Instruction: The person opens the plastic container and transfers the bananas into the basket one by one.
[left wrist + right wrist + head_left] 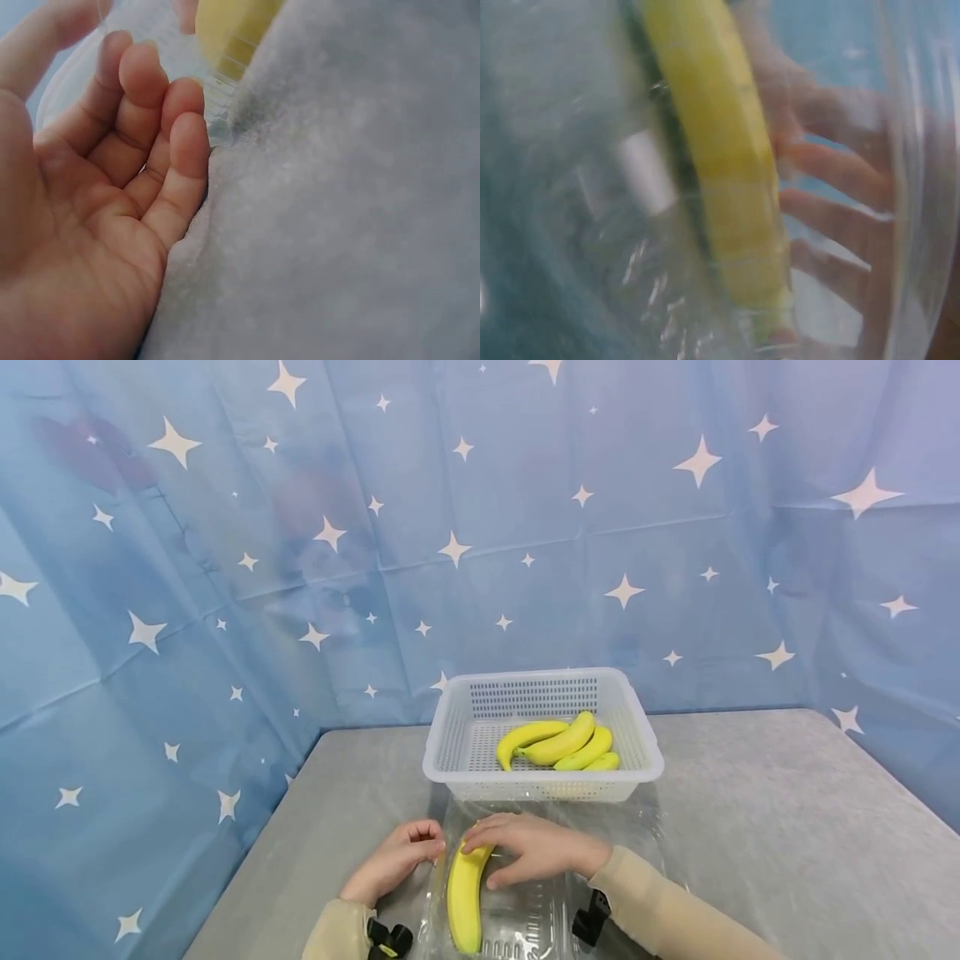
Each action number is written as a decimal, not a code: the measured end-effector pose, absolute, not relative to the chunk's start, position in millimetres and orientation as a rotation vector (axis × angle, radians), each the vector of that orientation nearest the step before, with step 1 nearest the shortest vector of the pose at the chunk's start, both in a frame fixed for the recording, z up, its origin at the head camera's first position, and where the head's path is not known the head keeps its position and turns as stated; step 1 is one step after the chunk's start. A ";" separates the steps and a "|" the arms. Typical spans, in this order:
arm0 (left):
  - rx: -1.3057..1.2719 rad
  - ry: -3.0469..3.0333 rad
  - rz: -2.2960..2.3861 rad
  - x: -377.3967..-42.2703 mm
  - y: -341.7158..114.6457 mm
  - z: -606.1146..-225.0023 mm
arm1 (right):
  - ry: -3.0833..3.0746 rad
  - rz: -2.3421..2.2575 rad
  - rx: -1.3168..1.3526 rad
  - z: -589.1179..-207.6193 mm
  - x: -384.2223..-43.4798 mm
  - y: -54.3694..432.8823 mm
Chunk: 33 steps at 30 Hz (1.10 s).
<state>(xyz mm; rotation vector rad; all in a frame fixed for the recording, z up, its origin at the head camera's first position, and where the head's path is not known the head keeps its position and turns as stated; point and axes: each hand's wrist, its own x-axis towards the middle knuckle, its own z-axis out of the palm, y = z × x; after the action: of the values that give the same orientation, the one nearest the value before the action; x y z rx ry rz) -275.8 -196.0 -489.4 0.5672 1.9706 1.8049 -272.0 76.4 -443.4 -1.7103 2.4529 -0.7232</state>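
A yellow banana [465, 902] lies lengthwise along the left side of a clear plastic box [525, 927] near the front of the table. My right hand [528, 846] reaches over from the right, its fingers draped on the banana's far end and the thumb apart from it on the right. The right wrist view shows the banana [720, 150] blurred, through clear plastic. At the box's left edge my left hand [397, 860] pinches the rim between thumb and forefinger; the left wrist view shows the other fingers of that hand [105, 187] curled in.
Behind the box stands a white perforated basket [459, 752] with several bananas [562, 743] in its right half. More clear plastic [600, 818] lies between basket and box. A blue curtain with stars [525, 485] hangs behind and left of the grey table [765, 810].
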 end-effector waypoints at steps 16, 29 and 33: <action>0.635 1.909 1.846 -276.6 -196.5 -494.1 | 2.559 -0.223 -1.771 -431.0 -263.6 61.6; 0.621 1.879 1.861 -270.9 -195.9 -499.7 | 2.455 -0.197 -1.915 -435.1 -265.0 60.1; 0.607 1.915 1.841 -276.3 -194.9 -496.4 | 2.465 -0.207 -1.907 -433.5 -268.4 58.4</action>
<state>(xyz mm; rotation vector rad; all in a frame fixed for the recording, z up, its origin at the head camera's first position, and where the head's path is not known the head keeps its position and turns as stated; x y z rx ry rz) -276.3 -194.9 -496.4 0.6070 1.9150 1.8407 -268.4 58.4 -433.5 -1.9073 2.4647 -0.2071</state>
